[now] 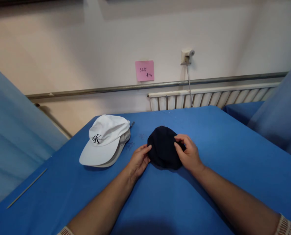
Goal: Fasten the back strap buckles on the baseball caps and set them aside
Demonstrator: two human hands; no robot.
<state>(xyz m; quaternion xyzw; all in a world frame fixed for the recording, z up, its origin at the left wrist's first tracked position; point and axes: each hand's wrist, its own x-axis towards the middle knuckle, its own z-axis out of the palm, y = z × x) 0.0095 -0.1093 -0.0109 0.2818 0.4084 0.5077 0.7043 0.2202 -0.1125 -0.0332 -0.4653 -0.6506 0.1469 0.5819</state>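
2 bare hands on 1 dark navy cloth cap (163,147), mid-table on the blue-covered table (233,147), right of the white baseball cap (108,133) and well apart from it. Left hand (139,160) pinches the left edge, thumb on top, other fingers partly hidden under; right hand (189,153) pinches fabric at the right side between thumb and fingertips. Step looks like handling or shaping the soft crown: best keep both grips light and level, pull evenly outward, let the left steady the edge while the right works the fold; a hard 1-sided tug would probably crumple it. Orientation: closed cloth surface faces up, lying roughly flat. No visor visible, so can't tell which way the front points. Outline near round, no clear long axis; slight taper toward the far edge.
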